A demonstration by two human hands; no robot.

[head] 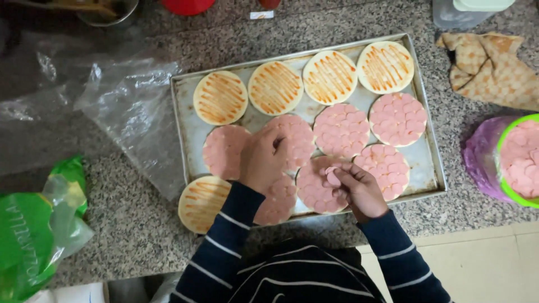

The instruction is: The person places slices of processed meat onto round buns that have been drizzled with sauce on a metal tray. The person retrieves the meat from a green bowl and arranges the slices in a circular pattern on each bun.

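My left hand (pixel 263 160) rests curled, fingers pressed together, on a dough round covered with pink sausage slices (pixel 292 143) in the middle row of the metal baking tray (pixel 185 120); I cannot tell whether it pinches a slice underneath. My right hand (pixel 356 188) pinches a small stack of pink slices (pixel 332 177) just above a covered round (pixel 317 191) at the tray's near edge. Four rounds striped with orange sauce (pixel 331 77) line the far row, and another sauced round (pixel 202 203) overhangs the near left corner. The tray sits on the speckled stone desk (pixel 129 224). To the right stands a green-rimmed tub of slices (pixel 521 160), beyond it a crumpled checked cloth (pixel 494 70). A clear plastic bag (pixel 129 106) and a green packet (pixel 33 241) lie left.
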